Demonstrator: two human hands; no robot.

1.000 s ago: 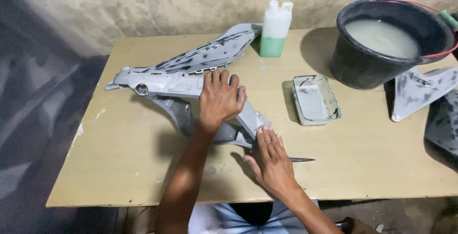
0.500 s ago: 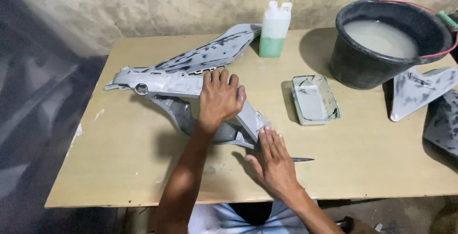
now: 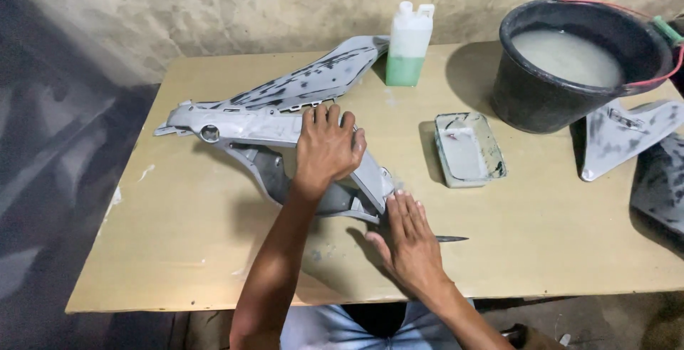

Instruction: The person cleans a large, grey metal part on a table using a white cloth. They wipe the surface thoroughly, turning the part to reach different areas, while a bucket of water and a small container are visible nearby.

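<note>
The grey fairing panel (image 3: 285, 132) lies mid-counter, left of the shallow tray (image 3: 469, 149), still patchy with dark spots. The left hand (image 3: 328, 147) presses it flat, open; the right hand (image 3: 407, 239), open too, rubs its near tip.

A big grey plastic panel (image 3: 285, 125) with dark smudges lies flat on the table. Its long thin end points to 1 o'clock, its wide end to 5 o'clock.
</note>
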